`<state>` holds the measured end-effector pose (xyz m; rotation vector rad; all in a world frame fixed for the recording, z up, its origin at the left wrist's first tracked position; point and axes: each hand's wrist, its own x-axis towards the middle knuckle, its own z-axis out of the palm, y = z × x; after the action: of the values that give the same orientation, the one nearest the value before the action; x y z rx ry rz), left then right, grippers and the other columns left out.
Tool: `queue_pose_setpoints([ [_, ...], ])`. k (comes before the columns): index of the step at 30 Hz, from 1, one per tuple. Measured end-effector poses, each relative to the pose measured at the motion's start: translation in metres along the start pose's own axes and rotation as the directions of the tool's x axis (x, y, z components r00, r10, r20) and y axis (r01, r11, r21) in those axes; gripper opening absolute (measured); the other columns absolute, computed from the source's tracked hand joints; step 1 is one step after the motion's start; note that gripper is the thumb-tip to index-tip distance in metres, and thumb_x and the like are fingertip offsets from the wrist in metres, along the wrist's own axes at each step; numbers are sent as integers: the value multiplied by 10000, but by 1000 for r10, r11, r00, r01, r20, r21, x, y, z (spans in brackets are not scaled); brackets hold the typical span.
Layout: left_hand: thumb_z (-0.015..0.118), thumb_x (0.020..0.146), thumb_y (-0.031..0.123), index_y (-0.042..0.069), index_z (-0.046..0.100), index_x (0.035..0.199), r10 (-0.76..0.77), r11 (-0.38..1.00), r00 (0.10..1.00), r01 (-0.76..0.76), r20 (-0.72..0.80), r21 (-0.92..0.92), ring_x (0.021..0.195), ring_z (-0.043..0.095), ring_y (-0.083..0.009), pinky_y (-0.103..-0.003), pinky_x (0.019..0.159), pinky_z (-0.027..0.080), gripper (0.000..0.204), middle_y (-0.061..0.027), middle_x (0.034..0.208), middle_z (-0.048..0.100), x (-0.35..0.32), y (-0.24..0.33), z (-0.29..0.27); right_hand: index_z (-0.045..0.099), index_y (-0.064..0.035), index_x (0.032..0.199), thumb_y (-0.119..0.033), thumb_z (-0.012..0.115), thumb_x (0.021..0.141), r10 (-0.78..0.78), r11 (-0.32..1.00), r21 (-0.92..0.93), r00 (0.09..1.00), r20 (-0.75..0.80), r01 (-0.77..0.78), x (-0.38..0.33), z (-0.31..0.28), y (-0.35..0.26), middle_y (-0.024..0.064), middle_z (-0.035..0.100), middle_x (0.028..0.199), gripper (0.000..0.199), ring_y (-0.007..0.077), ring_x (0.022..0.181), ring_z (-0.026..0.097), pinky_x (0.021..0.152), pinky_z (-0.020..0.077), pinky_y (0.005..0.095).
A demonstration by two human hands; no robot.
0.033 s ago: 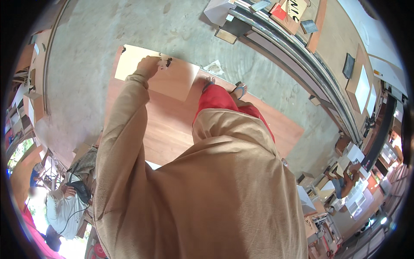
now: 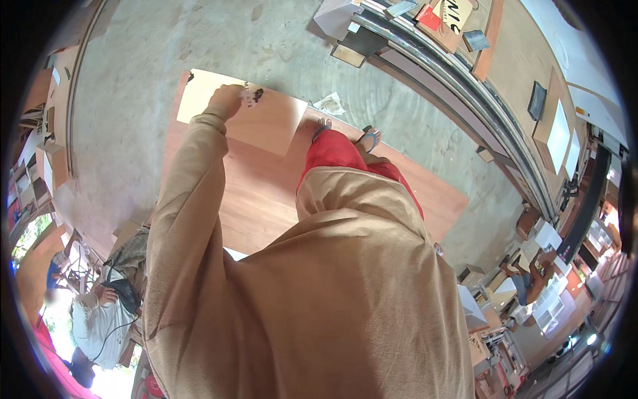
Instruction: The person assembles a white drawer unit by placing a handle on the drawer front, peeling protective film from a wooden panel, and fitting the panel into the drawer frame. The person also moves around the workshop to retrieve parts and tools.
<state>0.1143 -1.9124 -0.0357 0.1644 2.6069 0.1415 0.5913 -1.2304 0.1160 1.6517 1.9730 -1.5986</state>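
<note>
Nearest the lens, a tan fleece garment (image 2: 312,292) filled the lower centre of the frame, soft and creased, and hid most of the body and the ground under it. The right hand was nowhere visible, hidden somewhere under that cloth. Red trousers (image 2: 332,151) showed above the hem, centre frame, ending in feet in grey sandals (image 2: 367,138); the toes were hard to make out.

The left sleeve ran up the left of centre to the left hand (image 2: 226,101), upper left of centre. The fingers were curled around a small crumpled rag (image 2: 251,96), pale with dark blotches, pressed onto a small board (image 2: 242,114). That board was flat and rectangular, light wood with a paler, whitish patch at its left end. It lay on top of a larger reddish-brown wood-grain panel (image 2: 266,193), smooth, whose lower part was hidden behind the garment.

Beyond, bare grey concrete floor (image 2: 133,100), mottled and stained. A crumpled scrap (image 2: 329,104) lay near the feet. Upper right: long metal rails (image 2: 458,80), bent by the lens. Lower left edge: another person (image 2: 100,319) in a pale top, seated, partly cut off and overexposed.
</note>
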Motion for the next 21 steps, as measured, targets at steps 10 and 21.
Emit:
queue_pose_setpoints([
  [10, 583, 803, 123, -33, 709, 1211, -919, 4, 391, 140, 52, -990, 845, 717, -256, -414, 740, 568, 454, -209, 1019, 731, -11, -93, -4, 604, -17, 1340, -95, 798, 856, 21, 998, 56, 1000, -5, -20, -8, 7, 11, -6, 645, 1024, 527, 105, 914, 611, 844, 493, 260],
  [21, 733, 826, 403, -28, 530, 1198, -646, 529, 749, 296, -151, -795, 891, 671, -314, -448, 852, 573, 604, -170, 1010, 673, 0, -65, 5, 604, -19, 1340, -98, 801, 856, 42, 993, 110, 997, 59, -48, -2, 12, 15, -9, 644, 1023, 529, 105, 910, 613, 835, 491, 258],
])
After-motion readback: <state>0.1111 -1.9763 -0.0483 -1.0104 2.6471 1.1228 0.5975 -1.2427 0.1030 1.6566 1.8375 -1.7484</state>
